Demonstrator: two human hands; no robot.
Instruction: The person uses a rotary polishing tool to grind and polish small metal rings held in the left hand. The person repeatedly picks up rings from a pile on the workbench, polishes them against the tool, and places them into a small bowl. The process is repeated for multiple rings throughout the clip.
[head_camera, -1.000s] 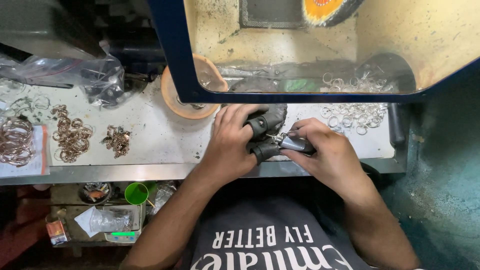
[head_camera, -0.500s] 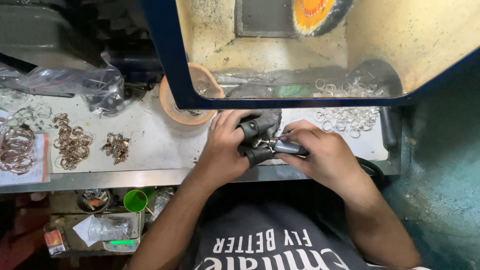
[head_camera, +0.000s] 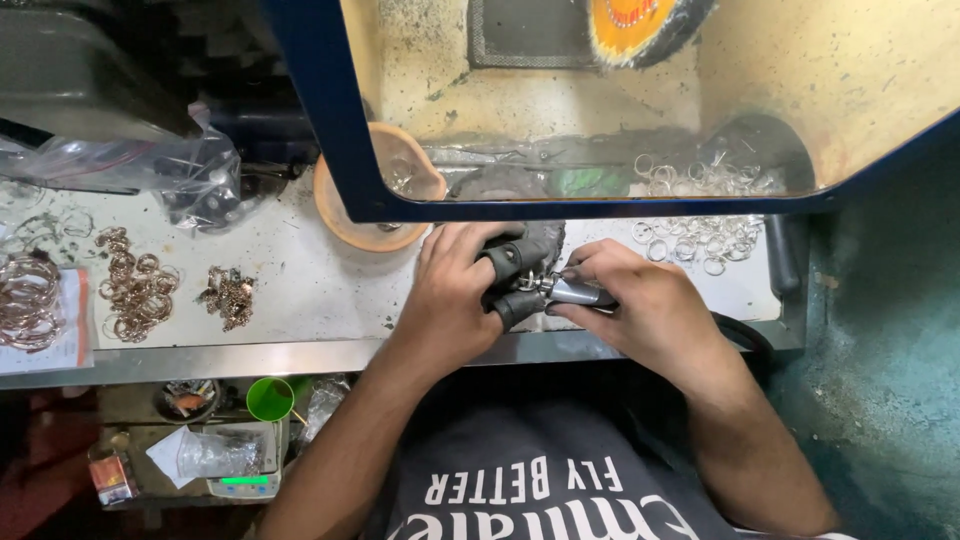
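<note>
A slim silver rotary handpiece (head_camera: 580, 292) lies level — tip against a small ring (head_camera: 527, 283) — above the bench edge.

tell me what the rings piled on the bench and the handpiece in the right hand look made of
Loose rings: pale silvery metal, seemingly unpolished, with a dull glint. Ring bundles: coppery, brass-like metal, warm reddish shine. Handpiece in the right hand: smooth, bright steel-like barrel. The left hand wears dark finger sleeves, probably rubber or leather.

Small piece (head_camera: 527, 283) between the fingers (head_camera: 505, 260): too small to identify. Orange wheel (head_camera: 640, 20) cut off by top edge. Bangle pile (head_camera: 25, 300) cut off at left edge.
</note>
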